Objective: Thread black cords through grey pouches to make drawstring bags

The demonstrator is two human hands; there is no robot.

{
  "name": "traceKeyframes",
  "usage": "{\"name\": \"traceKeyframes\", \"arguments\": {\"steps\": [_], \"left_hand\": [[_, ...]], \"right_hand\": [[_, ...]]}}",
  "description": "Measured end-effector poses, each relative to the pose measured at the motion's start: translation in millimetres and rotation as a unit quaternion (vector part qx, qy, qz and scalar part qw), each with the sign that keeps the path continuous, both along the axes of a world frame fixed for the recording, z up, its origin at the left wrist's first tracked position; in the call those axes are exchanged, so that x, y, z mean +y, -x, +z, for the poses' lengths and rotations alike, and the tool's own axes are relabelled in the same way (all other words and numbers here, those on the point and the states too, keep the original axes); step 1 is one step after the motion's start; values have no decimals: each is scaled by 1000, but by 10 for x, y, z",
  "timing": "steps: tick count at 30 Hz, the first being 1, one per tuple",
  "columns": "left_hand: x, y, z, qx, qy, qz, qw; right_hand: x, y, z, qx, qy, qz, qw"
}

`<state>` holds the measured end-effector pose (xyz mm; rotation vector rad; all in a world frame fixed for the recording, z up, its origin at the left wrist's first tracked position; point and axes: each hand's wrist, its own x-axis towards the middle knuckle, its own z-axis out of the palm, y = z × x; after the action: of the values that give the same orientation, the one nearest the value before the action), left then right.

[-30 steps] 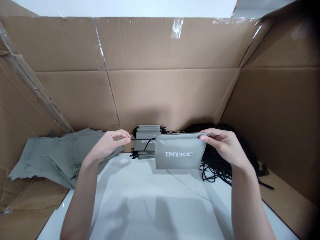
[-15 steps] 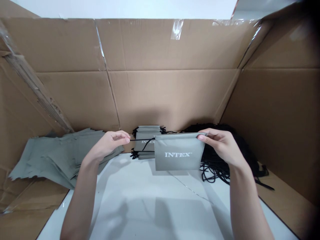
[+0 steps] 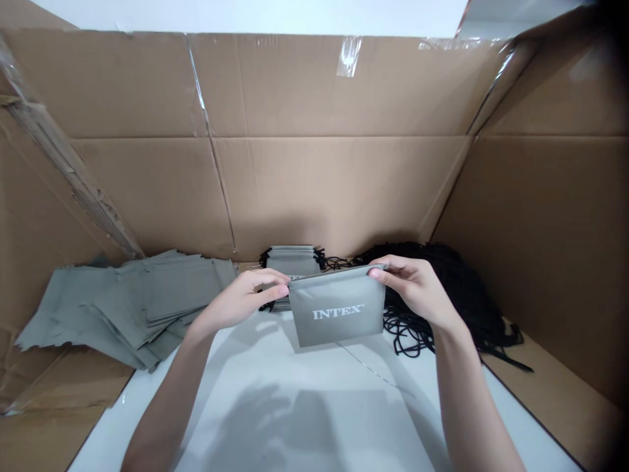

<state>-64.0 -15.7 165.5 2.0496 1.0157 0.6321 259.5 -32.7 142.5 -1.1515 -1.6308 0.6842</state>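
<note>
Between my two hands hangs a grey drawstring pouch (image 3: pixel 339 321) with white INTEX lettering, held up above the white table and slightly tilted, its left side lower. My left hand (image 3: pixel 250 295) pinches its upper left corner between thumb and fingers. At the upper right, my right hand (image 3: pixel 413 282) grips the top hem, thumb in front. The pouch's black cord cannot be made out now. Behind the pouch is a stack of finished-looking grey pouches (image 3: pixel 293 262) with black cord ends at their sides, partly covered by my left hand and the held pouch.
Loose grey pouches (image 3: pixel 181 288) lie piled at the left. A heap of black cords (image 3: pixel 442 288) sits at the right, some strands trailing over the white table (image 3: pixel 255 406). Cardboard walls (image 3: pixel 334 190) enclose the back and both sides.
My left hand has moved right, from the stretched black cord to the pouch's upper left corner. The pouch has shifted slightly left and tilted, with my right hand still on it.
</note>
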Motion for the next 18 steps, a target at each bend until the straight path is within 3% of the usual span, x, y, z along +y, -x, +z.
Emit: {"name": "traceKeyframes", "arguments": {"steps": [10,18], "left_hand": [[95,-2,-72,-26,35,15,999],[63,116,29,-26,2,76,997]], "right_hand": [[-9,4,-2,-3,11,9,1000],[-5,-129,7,-8,-3,-25,1000]]}}
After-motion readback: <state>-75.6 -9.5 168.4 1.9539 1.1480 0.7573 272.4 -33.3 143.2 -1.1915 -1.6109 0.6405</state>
